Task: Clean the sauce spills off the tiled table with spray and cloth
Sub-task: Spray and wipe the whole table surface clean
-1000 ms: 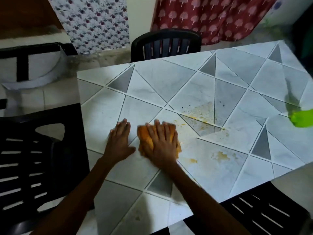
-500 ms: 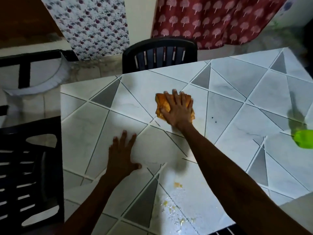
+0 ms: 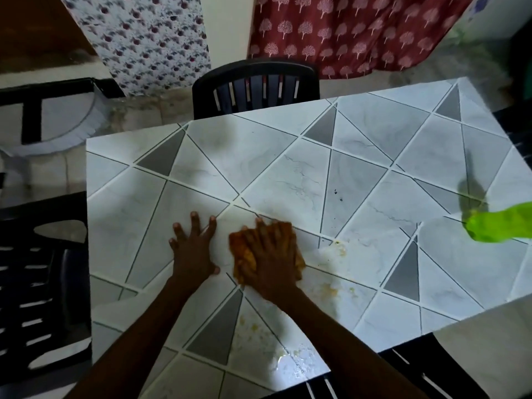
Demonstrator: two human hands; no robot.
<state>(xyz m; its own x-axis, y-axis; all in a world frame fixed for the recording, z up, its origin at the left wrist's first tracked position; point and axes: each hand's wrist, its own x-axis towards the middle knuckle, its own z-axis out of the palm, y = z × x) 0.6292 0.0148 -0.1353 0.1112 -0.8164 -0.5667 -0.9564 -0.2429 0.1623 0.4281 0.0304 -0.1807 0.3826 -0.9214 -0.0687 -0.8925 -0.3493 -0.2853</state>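
Observation:
The tiled table (image 3: 288, 168) has grey and white triangular tiles. My right hand (image 3: 270, 260) lies flat on an orange cloth (image 3: 244, 257), pressing it onto the table near the middle. My left hand (image 3: 194, 250) rests flat beside it with fingers spread, holding nothing. Yellowish sauce smears (image 3: 336, 249) lie just right of the cloth, more (image 3: 331, 290) below it, and wet specks (image 3: 290, 355) sit near the front edge. A green spray bottle (image 3: 501, 226) lies at the right edge of the view.
A dark plastic chair (image 3: 256, 87) stands at the table's far side, another (image 3: 37, 272) at the left, and a third (image 3: 417, 372) at the front right. Patterned curtains (image 3: 331, 33) hang behind. A few small dark specks (image 3: 338, 195) mark a tile.
My right hand has pulled the cloth back from the far middle of the table toward me, next to my left hand. The view shifted, and my left hand stayed flat on the tiles.

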